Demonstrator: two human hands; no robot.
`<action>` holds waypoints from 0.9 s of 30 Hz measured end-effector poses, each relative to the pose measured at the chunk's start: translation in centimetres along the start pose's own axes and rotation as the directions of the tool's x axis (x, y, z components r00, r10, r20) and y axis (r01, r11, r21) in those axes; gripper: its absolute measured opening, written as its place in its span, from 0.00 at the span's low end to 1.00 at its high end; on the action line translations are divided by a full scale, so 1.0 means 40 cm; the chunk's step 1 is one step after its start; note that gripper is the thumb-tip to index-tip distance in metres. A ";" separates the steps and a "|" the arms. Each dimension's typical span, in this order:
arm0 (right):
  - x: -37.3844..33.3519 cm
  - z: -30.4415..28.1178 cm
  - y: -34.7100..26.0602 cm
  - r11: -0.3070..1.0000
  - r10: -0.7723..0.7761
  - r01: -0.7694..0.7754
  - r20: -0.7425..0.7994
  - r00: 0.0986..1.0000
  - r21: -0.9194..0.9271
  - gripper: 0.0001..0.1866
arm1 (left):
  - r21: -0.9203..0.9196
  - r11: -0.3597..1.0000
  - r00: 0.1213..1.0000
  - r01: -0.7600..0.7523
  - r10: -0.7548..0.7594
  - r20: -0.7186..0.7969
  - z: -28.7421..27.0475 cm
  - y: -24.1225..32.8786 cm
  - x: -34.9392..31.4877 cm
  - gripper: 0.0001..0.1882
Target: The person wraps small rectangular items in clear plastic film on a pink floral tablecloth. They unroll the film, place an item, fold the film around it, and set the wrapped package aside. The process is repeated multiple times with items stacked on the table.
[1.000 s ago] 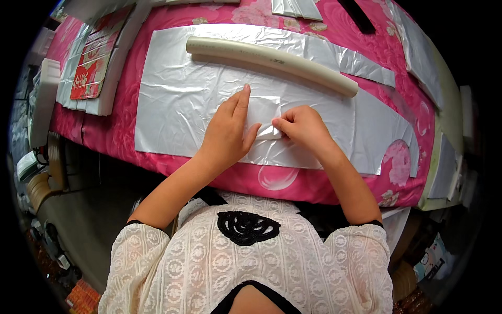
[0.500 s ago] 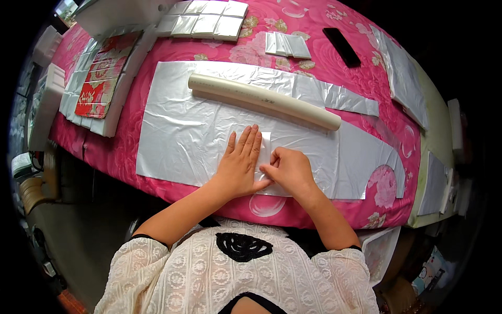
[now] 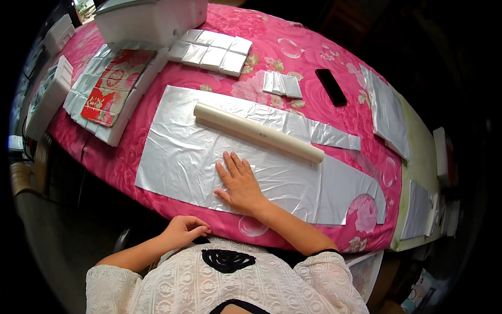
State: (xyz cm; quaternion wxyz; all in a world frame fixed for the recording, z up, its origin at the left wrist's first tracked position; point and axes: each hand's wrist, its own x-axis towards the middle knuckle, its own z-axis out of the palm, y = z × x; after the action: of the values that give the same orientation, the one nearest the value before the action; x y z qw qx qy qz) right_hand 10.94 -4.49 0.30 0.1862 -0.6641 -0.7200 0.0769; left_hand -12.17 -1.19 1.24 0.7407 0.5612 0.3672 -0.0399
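A stack of silvery-white plastic bags point(image 3: 178, 152) lies flat on the pink cloth, its cut-out handle end to the right. My right hand point(image 3: 238, 184) rests palm down on the bags, fingers spread. Beside its fingers the edge of a small white piece point(image 3: 252, 168) peeks out, mostly covered by the hand. At the table's front edge my left hand point(image 3: 184, 231) is loosely closed, with nothing visible in its fingers. A long cream-coloured tube point(image 3: 259, 133) lies across the bags beyond my right hand.
Folded white packets point(image 3: 212, 51) lie at the back, near a white foam box point(image 3: 151, 23). A smaller group of packets point(image 3: 283, 85) and a black phone point(image 3: 330, 87) lie farther right. On the left, a red printed sheet point(image 3: 116, 86) tops a pile; more bags point(image 3: 384, 112) lie right.
My left hand has left the bags and drawn back to the table's front edge. The right hand has opened from a pinch and moved left, now flat on the bags. The view has shifted.
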 end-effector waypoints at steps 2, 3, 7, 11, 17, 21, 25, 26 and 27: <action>-0.007 0.030 -0.076 0.991 0.045 -0.055 0.088 0.995 0.120 0.36 | -0.116 0.958 0.956 0.264 -0.276 -0.104 -0.007 -0.028 -0.043 0.11; -0.015 0.055 -0.113 0.988 0.017 -0.031 0.096 0.995 0.151 0.36 | -0.263 0.928 0.944 0.263 -0.304 -0.129 -0.010 -0.038 -0.060 0.11; -0.033 0.101 -0.247 0.893 -0.182 0.083 0.188 0.965 0.443 0.32 | -0.532 0.826 0.919 0.184 -0.337 -0.205 -0.010 -0.047 -0.079 0.11; -0.026 0.079 -0.224 0.872 -0.391 0.313 0.153 0.907 0.375 0.20 | 0.053 0.989 0.948 0.140 -0.119 -0.295 -0.028 -0.042 -0.078 0.09; 0.022 -0.122 0.001 0.901 -0.271 0.265 -0.031 0.962 0.345 0.06 | 0.557 0.764 0.841 -0.326 0.503 -0.197 -0.036 0.126 -0.034 0.16; 0.108 -0.233 0.256 0.845 0.325 -0.167 -0.239 0.915 0.508 0.06 | 0.644 0.594 0.707 -0.482 0.698 -0.115 -0.062 0.227 0.045 0.20; 0.225 -0.263 0.582 0.538 0.689 -0.243 -0.254 0.679 0.807 0.11 | 0.571 0.572 0.688 -0.589 0.725 -0.017 -0.045 0.315 0.146 0.22; 0.236 -0.260 0.636 0.571 0.727 -0.308 -0.294 0.621 0.761 0.12 | 0.553 0.566 0.686 -0.611 0.728 0.012 -0.040 0.338 0.175 0.22; 0.244 -0.249 0.674 0.580 0.764 -0.443 -0.268 0.587 0.683 0.15 | 0.523 0.572 0.679 -0.631 0.734 0.017 -0.043 0.362 0.214 0.22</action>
State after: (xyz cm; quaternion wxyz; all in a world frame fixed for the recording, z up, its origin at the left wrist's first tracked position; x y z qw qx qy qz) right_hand 39.14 6.64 1.43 0.5211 -0.7861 -0.2958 0.1515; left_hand 0.01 8.61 7.63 0.4890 0.8276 0.1711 0.2161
